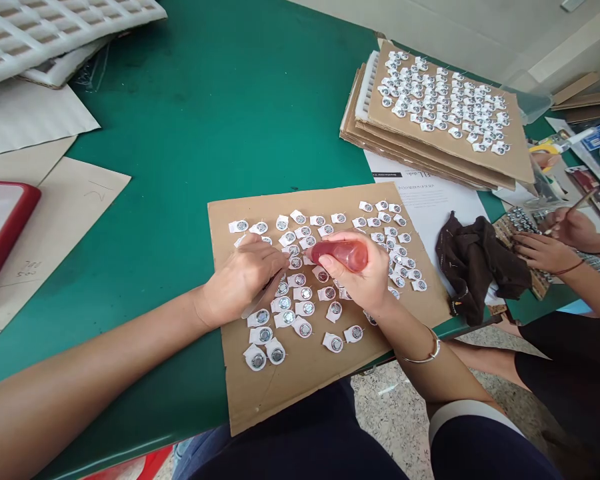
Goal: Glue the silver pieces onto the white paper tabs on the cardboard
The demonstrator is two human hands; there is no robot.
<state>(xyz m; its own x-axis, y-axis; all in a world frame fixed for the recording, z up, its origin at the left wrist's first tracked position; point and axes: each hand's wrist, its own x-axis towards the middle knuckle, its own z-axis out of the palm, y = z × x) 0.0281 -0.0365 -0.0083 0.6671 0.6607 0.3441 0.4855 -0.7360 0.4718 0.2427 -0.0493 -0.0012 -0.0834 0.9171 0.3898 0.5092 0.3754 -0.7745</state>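
At the middle of the frame, a cardboard sheet lies on the green worktop, covered with small white-tabbed discs. The right hand is wrapped around a red bottle, which lies tilted over with its pale tip toward the left, low above the discs in the centre of the sheet. The left hand is curled just beside that tip, fingertips drawn together; whether they pinch a disc or merely steady one, I cannot tell, as the knuckles cover the spot. The step in hand looks like dabbing the bottle's contents onto one disc. The next move, I judge, calls for a light, controlled squeeze with the tip held over a single disc, clear of its close neighbours. At the upper right, a stack of boards carries more such discs.
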